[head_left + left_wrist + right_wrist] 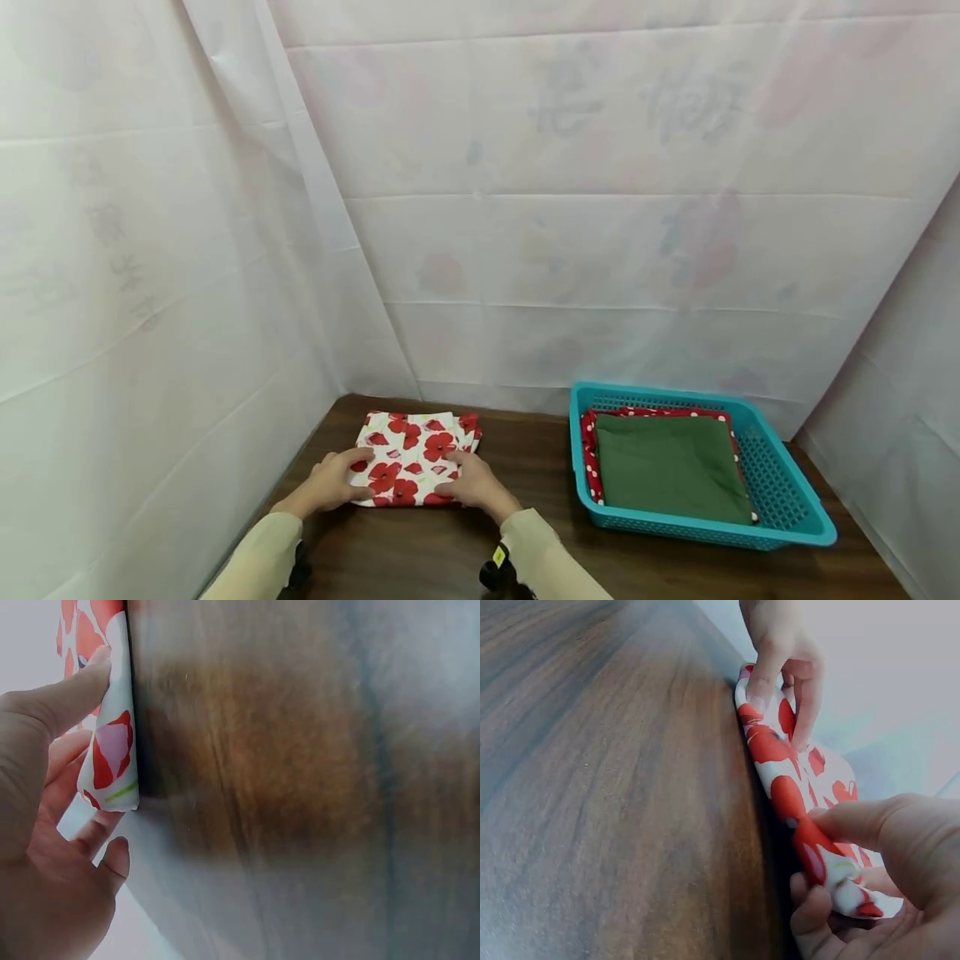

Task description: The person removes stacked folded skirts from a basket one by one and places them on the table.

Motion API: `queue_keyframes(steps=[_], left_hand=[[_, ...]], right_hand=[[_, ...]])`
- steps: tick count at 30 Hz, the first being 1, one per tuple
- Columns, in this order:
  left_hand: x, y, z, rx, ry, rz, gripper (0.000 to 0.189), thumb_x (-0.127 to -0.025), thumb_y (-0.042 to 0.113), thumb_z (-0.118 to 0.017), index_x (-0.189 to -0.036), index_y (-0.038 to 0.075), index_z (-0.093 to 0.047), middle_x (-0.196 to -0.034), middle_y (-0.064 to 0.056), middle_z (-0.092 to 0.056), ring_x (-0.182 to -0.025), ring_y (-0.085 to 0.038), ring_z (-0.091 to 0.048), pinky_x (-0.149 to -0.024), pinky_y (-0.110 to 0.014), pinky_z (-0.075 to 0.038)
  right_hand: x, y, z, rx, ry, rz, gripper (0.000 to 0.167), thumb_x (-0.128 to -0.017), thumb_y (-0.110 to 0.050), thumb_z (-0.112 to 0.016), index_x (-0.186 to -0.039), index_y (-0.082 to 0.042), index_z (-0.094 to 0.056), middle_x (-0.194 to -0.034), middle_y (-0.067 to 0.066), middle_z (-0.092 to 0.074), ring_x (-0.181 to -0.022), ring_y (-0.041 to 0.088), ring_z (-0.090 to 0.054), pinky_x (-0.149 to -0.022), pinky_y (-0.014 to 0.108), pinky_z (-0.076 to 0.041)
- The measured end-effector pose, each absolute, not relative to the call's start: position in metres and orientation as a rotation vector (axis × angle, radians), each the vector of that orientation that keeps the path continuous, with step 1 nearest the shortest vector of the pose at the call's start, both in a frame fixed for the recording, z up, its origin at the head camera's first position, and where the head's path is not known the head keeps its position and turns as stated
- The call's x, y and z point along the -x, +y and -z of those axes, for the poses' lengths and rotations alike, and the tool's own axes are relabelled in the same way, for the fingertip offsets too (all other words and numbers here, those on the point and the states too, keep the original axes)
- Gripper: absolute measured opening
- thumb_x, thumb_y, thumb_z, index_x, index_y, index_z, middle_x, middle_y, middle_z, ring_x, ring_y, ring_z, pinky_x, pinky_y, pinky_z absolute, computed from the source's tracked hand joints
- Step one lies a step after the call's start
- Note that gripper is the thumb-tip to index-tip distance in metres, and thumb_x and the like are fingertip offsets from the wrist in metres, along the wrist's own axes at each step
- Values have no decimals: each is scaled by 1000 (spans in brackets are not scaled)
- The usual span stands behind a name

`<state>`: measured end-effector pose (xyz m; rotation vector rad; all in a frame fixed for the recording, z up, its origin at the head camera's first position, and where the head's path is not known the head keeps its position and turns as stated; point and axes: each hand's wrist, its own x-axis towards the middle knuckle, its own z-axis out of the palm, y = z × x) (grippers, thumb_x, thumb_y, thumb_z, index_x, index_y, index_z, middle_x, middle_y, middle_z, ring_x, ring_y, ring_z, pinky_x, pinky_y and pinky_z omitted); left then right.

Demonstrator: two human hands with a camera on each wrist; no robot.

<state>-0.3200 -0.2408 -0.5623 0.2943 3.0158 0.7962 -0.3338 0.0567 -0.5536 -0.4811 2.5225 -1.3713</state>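
A folded white cloth (408, 458) with red flowers lies on the dark wooden table at the left of the head view. At its left edge my left hand (333, 481) grips the cloth, thumb near the front corner. My right hand (475, 483) holds the opposite edge, thumb on top. Seen from the left wrist, the cloth's folded end (112, 746) sits between the thumb and the fingers (64, 780). The right wrist view shows fingers (814, 919) curled beneath the cloth's near corner (847, 889), with the thumb pressing above.
A turquoise plastic basket (787, 492) stands at the right of the table (525, 450). Inside it lies a folded green cloth (667, 467) over a red cloth with white dots (591, 467). White printed sheets (600, 250) hang behind and on both sides.
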Motion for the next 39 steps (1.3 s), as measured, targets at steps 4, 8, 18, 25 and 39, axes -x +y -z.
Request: queue_keyframes(steps=[4, 8, 18, 25, 39], left_hand=[[324, -247, 560, -289, 3019, -777, 67, -75, 27, -92, -134, 9, -66, -136, -17, -65, -119, -45, -53, -98, -73, -37], [330, -250, 559, -313, 3018, -802, 65, -75, 24, -92, -133, 10, -66, -135, -19, -65, -121, -48, -54, -98, -77, -36], [340, -261, 566, -377, 2994, -968, 66, -70, 17, -93, -130, 5, -68, -133, -27, -64, -126, -47, -58, -106, -67, -43], [343, -267, 570, -231, 2988, -967, 68, -71, 21, -93, -133, 12, -66, -138, -27, -59, -126, -48, -52, -104, -72, -40], [338, -258, 569, -283, 3118, -891, 58, -75, 17, -88, -130, 15, -68, -138, -22, -62, -127, -52, -47, -96, -73, -33]], right_hand=[[336, 52, 556, 487, 2569, 1315, 60, -86, -21, -83, -137, 1, -61, -138, 17, -63, -119, 31, -63, -98, 49, -54], [340, 49, 561, 508, 2610, 1271, 60, -85, -24, -84, -135, 1, -62, -136, 15, -64, -130, 34, -57, -107, 53, -48], [347, 41, 562, 530, 2641, 1267, 58, -85, -24, -83, -134, 1, -63, -134, 15, -66, -128, 33, -59, -106, 52, -49], [353, 35, 563, 548, 2649, 1278, 56, -86, -22, -83, -133, 0, -63, -132, 14, -66, -125, 31, -60, -104, 49, -50], [350, 47, 559, 590, 2637, 1247, 58, -88, -26, -82, -136, -1, -61, -134, 13, -64, -124, 28, -60, -106, 48, -50]])
